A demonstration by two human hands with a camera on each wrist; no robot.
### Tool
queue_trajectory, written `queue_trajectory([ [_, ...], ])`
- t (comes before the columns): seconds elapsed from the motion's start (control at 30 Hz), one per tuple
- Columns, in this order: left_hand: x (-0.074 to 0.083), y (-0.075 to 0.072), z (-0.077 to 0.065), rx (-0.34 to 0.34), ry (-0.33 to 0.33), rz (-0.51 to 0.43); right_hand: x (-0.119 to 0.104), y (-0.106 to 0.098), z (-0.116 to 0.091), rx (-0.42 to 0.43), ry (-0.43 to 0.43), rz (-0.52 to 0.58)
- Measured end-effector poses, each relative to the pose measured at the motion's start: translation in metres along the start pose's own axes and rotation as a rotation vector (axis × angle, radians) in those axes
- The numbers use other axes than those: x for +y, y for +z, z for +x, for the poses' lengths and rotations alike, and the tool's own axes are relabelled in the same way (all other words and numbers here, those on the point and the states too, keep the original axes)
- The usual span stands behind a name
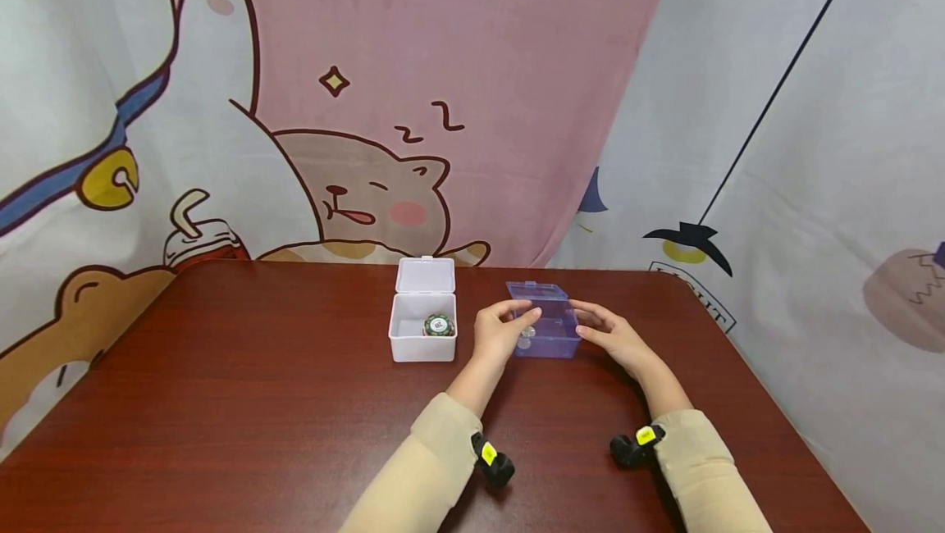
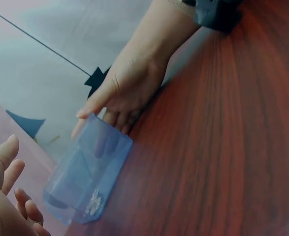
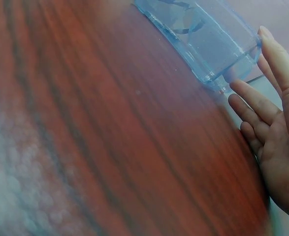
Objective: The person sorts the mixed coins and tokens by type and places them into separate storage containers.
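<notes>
A translucent blue-purple lidded box (image 1: 542, 344) stands on the table with its lid (image 1: 542, 291) up. Several small silvery round pieces (image 2: 94, 202), perhaps coins, show at its left end. My left hand (image 1: 504, 330) is at the box's left side, thumb and fingers apart; in the left wrist view a gap separates this hand (image 2: 6, 196) from the box. At the opposite end, my right hand (image 1: 611, 338) touches the box's right side with loosely extended fingers. In the right wrist view, the thumb of this hand (image 3: 282, 128) meets the box's corner.
Left of the blue box is a white box (image 1: 422, 348) with its lid up. A green-edged poker chip (image 1: 439, 325) lies inside it, on the right. Both stand toward the back of the brown wooden table (image 1: 244, 402). A printed cloth (image 1: 517, 107) hangs behind.
</notes>
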State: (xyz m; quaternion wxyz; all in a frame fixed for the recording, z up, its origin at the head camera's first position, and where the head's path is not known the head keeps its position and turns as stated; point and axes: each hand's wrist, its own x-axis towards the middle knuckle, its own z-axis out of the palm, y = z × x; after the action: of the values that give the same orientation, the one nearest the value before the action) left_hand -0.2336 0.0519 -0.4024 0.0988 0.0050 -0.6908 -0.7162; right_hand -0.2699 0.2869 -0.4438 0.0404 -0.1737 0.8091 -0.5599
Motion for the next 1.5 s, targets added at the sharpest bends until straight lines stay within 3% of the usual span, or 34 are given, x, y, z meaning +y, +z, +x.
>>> queue_trajectory([
  [0.27, 0.011, -0.008, -0.013, -0.089, 0.039, -0.012, -0.002, 0.001, -0.001, -0.009, 0.002, 0.002],
  [0.5, 0.021, -0.019, -0.025, -0.136, 0.114, 0.008, -0.035, 0.006, -0.01, -0.022, 0.02, 0.003],
  [0.77, 0.032, -0.031, -0.035, -0.188, 0.186, 0.081, -0.037, 0.006, -0.012, -0.019, 0.036, -0.022],
  [1.0, 0.041, -0.046, -0.043, -0.222, 0.201, 0.128, -0.037, 0.007, -0.011, -0.011, 0.043, -0.02],
  [1.17, 0.036, -0.058, -0.046, -0.245, 0.182, 0.088, -0.036, 0.006, -0.011, -0.012, 0.037, -0.008],
  [1.33, 0.029, -0.07, -0.049, -0.263, 0.242, 0.13, -0.035, 0.006, -0.01, -0.014, 0.033, -0.004],
  [1.5, 0.026, -0.079, -0.052, -0.286, 0.211, 0.163, -0.035, 0.006, -0.01, -0.015, 0.034, -0.005],
])
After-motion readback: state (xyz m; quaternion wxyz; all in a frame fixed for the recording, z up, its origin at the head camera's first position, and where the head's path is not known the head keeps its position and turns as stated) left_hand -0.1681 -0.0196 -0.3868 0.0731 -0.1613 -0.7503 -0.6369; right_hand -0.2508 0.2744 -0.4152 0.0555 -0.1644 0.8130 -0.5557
